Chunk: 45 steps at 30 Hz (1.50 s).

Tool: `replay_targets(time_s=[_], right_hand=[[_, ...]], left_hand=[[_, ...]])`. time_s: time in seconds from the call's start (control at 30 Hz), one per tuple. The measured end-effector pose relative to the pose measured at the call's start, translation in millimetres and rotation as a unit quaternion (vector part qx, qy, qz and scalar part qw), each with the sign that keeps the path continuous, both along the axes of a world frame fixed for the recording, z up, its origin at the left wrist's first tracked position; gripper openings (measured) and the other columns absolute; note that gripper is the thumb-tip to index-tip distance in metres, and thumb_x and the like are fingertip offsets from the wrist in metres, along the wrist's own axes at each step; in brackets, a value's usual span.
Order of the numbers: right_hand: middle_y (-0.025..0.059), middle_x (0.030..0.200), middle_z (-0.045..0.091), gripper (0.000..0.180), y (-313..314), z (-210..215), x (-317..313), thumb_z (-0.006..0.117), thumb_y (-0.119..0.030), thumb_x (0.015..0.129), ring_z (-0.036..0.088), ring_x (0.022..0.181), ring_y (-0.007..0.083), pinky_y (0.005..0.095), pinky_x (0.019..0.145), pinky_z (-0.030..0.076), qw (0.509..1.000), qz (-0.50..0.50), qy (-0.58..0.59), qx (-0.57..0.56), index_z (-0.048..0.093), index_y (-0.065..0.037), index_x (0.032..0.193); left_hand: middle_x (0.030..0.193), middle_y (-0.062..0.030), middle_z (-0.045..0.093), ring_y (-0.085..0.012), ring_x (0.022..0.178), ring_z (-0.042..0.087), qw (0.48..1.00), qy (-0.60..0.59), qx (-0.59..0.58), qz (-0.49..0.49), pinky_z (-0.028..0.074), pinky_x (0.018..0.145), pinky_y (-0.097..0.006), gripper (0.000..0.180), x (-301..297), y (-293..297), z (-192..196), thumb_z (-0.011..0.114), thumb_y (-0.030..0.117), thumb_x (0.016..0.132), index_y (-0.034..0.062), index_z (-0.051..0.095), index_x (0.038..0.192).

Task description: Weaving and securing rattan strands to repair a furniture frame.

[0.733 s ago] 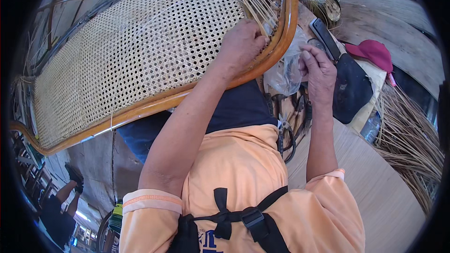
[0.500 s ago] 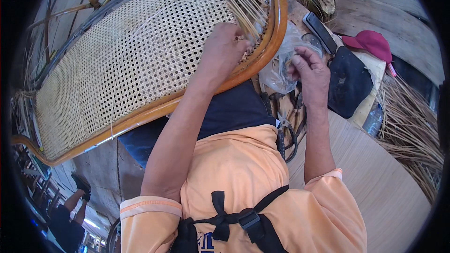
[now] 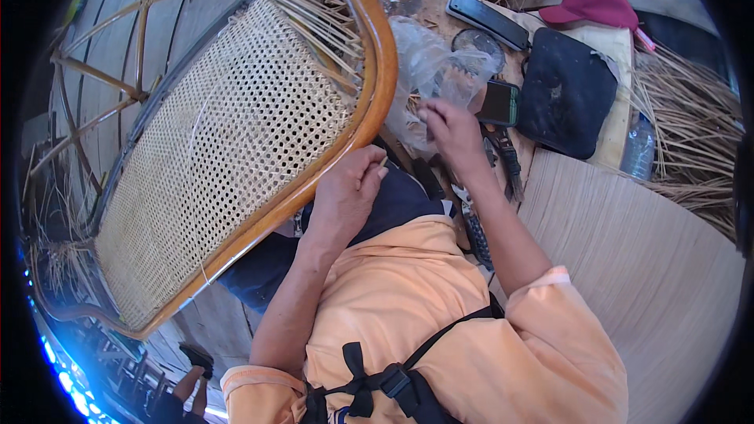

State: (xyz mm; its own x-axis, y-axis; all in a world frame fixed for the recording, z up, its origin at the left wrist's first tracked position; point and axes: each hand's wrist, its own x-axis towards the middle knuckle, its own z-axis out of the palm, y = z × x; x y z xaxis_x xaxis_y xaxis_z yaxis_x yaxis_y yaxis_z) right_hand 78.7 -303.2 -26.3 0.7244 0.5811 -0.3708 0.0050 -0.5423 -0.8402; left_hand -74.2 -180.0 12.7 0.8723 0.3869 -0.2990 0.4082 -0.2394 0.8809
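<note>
A cluttered wooden bench (image 3: 440, 8) lay ahead. The left hand (image 3: 345, 192) pinched a thin peg against the chair frame (image 3: 377, 86), stiff but light; the right hand's (image 3: 449, 127) grip closed inside a limp plastic bag (image 3: 428, 71).

red cap (image 3: 591, 3) was seen at the far edge | black pouch (image 3: 565, 93) lay on a pale board (image 3: 620, 47) | phone (image 3: 498, 102) was just beside the pouch | long black case (image 3: 487, 19) | clear bottle (image 3: 638, 148) | loose cane strands (image 3: 691, 133) were piled at right
</note>
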Motion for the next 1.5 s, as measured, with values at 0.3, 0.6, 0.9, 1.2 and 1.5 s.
replay_targets(time_s=[0.3,0.6,0.9,1.2,1.5], right_hand=[[0.0161,0.090,0.060,0.017,13.0,-40.8,19.4,0.054,-0.016,0.081,0.058,0.088,0.0359,0.0453,0.075,0.046,0.939,0.099,-0.269,-0.190,0.061,-0.005,0.091],[0.0178,0.087,0.057,0.014,5.1,-40.9,-10.5,0.052,-0.016,0.082,0.059,0.082,0.0381,0.0473,0.068,0.046,0.925,0.110,-0.280,-0.232,0.055,-0.007,0.093],[0.0171,0.085,0.056,0.013,-9.0,-47.5,-14.0,0.051,-0.017,0.084,0.057,0.080,0.0364,0.0442,0.068,0.046,0.941,0.050,-0.283,-0.179,0.056,-0.007,0.091],[0.0169,0.084,0.057,0.012,0.8,-40.6,-21.6,0.056,-0.016,0.082,0.057,0.082,0.0361,0.0439,0.068,0.046,0.941,0.026,-0.289,-0.172,0.054,-0.006,0.089],[0.0185,0.094,0.059,0.019,2.2,-14.8,-14.9,0.050,-0.022,0.084,0.057,0.089,0.0372,0.0449,0.075,0.045,0.942,0.016,-0.241,-0.234,0.057,-0.006,0.093]], left_hand=[[0.070,0.0001,0.054,-0.0045,0.059,0.047,0.986,0.034,-0.132,0.095,0.041,0.053,-0.020,0.010,3.0,-0.3,-3.9,0.056,0.006,0.085,-0.0003,0.057,0.092],[0.083,0.0009,0.054,-0.0057,0.071,0.054,0.979,0.061,-0.184,0.071,0.047,0.067,-0.019,0.012,2.4,4.8,-2.6,0.055,0.006,0.085,0.0008,0.055,0.096],[0.082,0.0006,0.054,-0.0061,0.070,0.055,0.973,0.048,-0.213,0.071,0.048,0.067,-0.020,0.011,1.7,6.5,-2.0,0.055,0.006,0.085,0.0006,0.055,0.095],[0.080,0.0015,0.054,-0.0053,0.069,0.054,0.977,0.055,-0.196,0.058,0.047,0.066,-0.019,0.009,2.9,8.3,-1.5,0.055,0.007,0.086,0.0015,0.055,0.093],[0.074,-0.0017,0.057,-0.0108,0.061,0.054,0.980,0.041,-0.186,0.066,0.046,0.059,-0.025,0.009,5.3,2.2,-0.3,0.057,0.007,0.083,0.0000,0.058,0.089]])
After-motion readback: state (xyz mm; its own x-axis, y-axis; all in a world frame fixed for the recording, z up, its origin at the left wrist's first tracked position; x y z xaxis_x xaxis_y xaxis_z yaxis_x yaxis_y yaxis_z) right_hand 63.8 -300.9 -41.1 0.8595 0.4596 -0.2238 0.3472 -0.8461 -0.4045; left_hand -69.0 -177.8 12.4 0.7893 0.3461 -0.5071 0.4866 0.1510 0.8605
